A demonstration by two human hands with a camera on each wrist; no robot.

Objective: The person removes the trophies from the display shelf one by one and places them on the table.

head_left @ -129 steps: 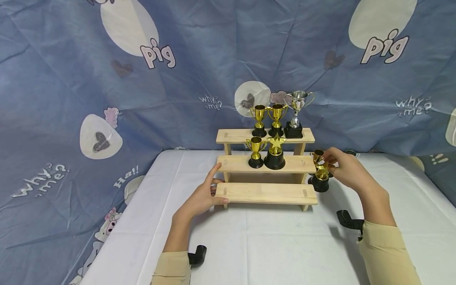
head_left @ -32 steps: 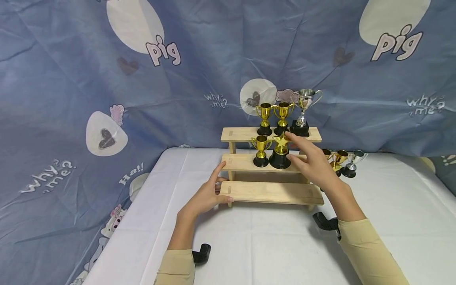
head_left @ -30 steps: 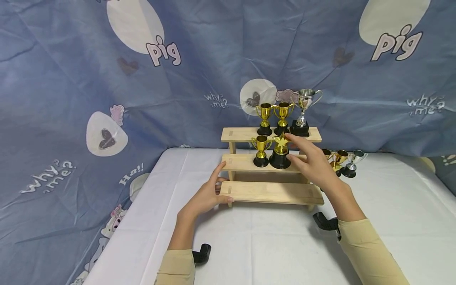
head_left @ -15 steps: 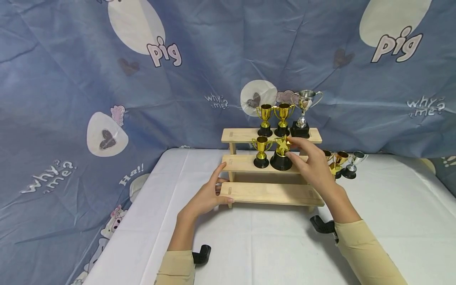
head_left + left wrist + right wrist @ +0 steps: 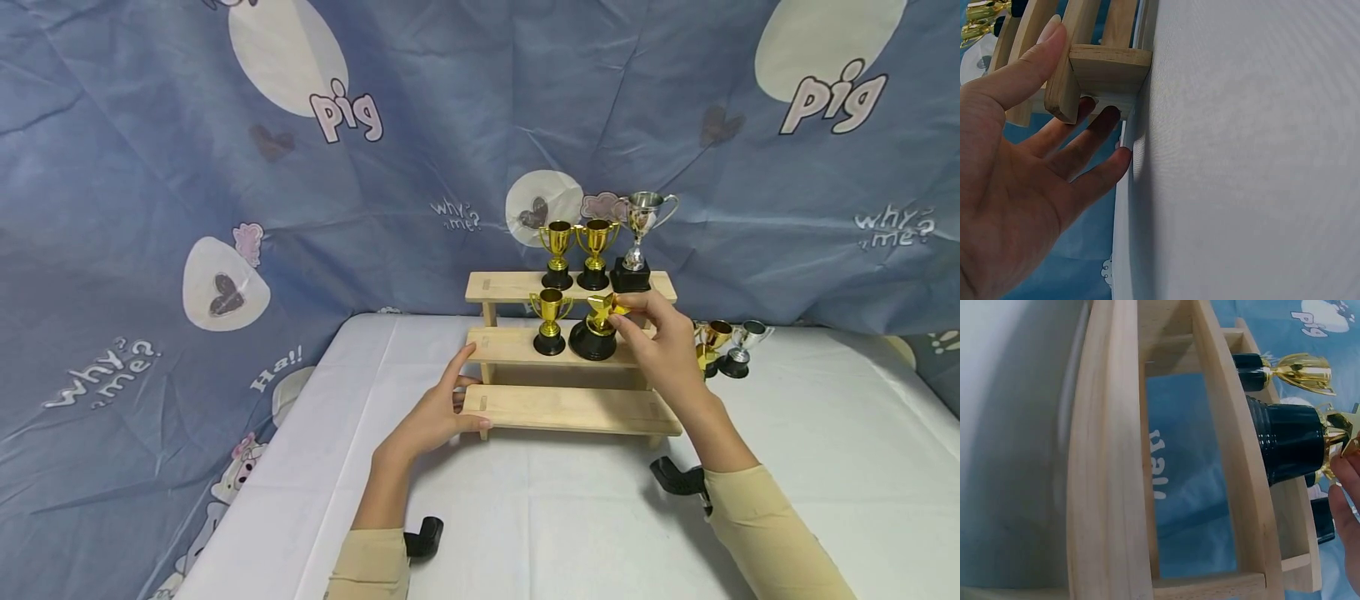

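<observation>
My right hand [image 5: 667, 350] pinches the gold star of a star trophy [image 5: 594, 340] between thumb and fingertips. Its round black base is on the middle tier of a wooden three-tier stand [image 5: 570, 407]; the star looks turned partly side-on. Left of it stands a small gold cup trophy [image 5: 551, 310]. In the right wrist view, fingers reach the star from the right edge, beside the black base [image 5: 1291, 434]. My left hand [image 5: 431, 417] holds the stand's left end, index fingertip at the middle tier and thumb on the lowest. The left wrist view shows the thumb [image 5: 1035, 65] against a board.
On the top tier stand two gold cups [image 5: 597, 242] and a larger silver cup [image 5: 642, 221]. Right of the stand, a silver cup [image 5: 746, 340] and a bronze-gold cup [image 5: 717, 333] are on the white-covered table [image 5: 825, 433], partly behind my right hand. A blue printed cloth [image 5: 420, 108] hangs behind.
My right hand has moved from the trophies on the table at right to the star trophy on the middle tier. Its star has turned from facing front. The left hand keeps its hold.
</observation>
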